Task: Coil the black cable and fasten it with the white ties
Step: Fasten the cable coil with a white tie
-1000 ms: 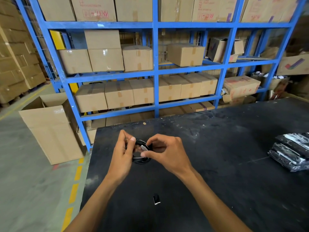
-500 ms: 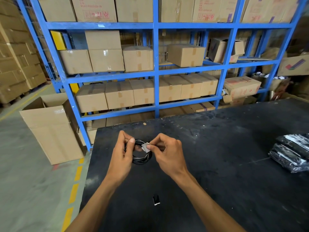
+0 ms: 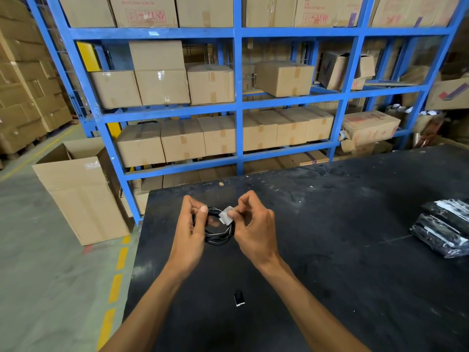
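A black cable [image 3: 218, 236] is wound into a small coil and held just above the black table [image 3: 330, 262]. My left hand [image 3: 193, 228] pinches the coil's left side between thumb and fingers. My right hand [image 3: 253, 224] pinches a white tie [image 3: 225, 216] wrapped over the coil's upper right part. The far side of the coil is hidden behind my fingers.
A small black and white piece [image 3: 239, 298] lies on the table between my forearms. Black plastic-wrapped packs [image 3: 444, 229] are stacked at the right edge. Blue shelving [image 3: 237, 110] with cardboard boxes stands behind the table. An open carton [image 3: 81, 194] sits on the floor at left.
My right hand has shifted slightly up and right, and the white tie now shows more fully over the coil. The left hand has kept its grip.
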### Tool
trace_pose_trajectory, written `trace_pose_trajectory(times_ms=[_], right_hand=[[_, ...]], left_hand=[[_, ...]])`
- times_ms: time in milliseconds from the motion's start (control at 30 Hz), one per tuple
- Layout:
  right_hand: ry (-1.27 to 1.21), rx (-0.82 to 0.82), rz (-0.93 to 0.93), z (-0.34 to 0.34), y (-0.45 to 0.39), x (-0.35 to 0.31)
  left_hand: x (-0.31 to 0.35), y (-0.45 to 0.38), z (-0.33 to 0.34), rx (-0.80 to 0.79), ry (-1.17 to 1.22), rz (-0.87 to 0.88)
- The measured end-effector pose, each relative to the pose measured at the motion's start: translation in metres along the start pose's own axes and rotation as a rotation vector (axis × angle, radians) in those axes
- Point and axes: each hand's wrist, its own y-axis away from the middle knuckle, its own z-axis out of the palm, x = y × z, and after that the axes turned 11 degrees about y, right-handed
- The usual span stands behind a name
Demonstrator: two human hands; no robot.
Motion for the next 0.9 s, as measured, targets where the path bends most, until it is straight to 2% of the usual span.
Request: trace_pose_trajectory(times_ms=[267, 433, 533, 800, 900], right_hand=[[-0.077, -0.164, 0.184, -0.003, -0.003, 0.004], [-0.115, -0.133, 0.216, -0.005, -0.005, 0.009], [-0.107, -0.147, 0.2, -0.006, -0.006, 0.01], [-0.023, -0.049, 0.051, -0.002, -0.003, 0.012], [-0.048, -0.055, 0.068, -0.001, -0.004, 0.013]], left_hand=[[-0.001, -0.003, -0.003, -0.004, -0.016, 0.017], [-0.003, -0.001, 0.001, -0.027, -0.033, 0.029], [-0.004, -0.001, 0.001, -0.03, -0.021, 0.021], [-0.001, -0.004, 0.004, -0.026, 0.012, 0.014], [-0.001, -0.005, 0.002, -0.031, 0.02, 0.017]])
